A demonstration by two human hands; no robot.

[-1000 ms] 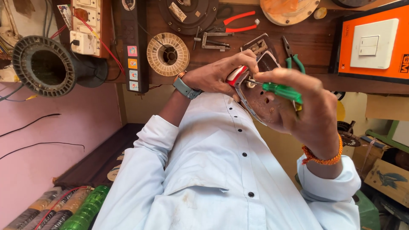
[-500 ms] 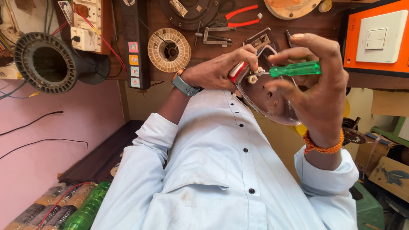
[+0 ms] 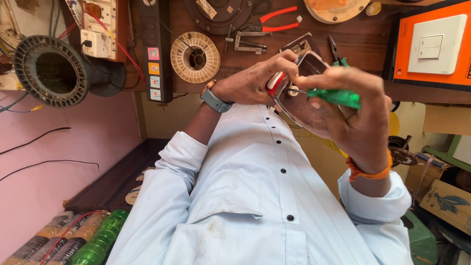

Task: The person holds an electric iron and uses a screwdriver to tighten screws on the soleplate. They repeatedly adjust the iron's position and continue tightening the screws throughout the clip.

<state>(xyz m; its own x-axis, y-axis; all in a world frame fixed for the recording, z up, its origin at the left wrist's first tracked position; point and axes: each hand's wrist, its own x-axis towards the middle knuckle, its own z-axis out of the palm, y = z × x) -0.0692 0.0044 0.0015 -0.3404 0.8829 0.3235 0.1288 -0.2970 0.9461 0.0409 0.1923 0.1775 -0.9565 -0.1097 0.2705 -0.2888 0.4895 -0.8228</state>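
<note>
Left hand (image 3: 255, 83) clamped round what seems an iron soleplate (image 3: 306, 110), steadying it; right hand (image 3: 360, 118) closed on green screwdriver (image 3: 336, 96), tip driven against the soleplate's near edge.

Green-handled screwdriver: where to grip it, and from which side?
Take the green-handled screwdriver by its green plastic handle, coming from the picture's right: its thin metal shaft points left, tip at a screw on the oval metal plate. The right hand wraps it so; the left hand holds the plate.
</note>
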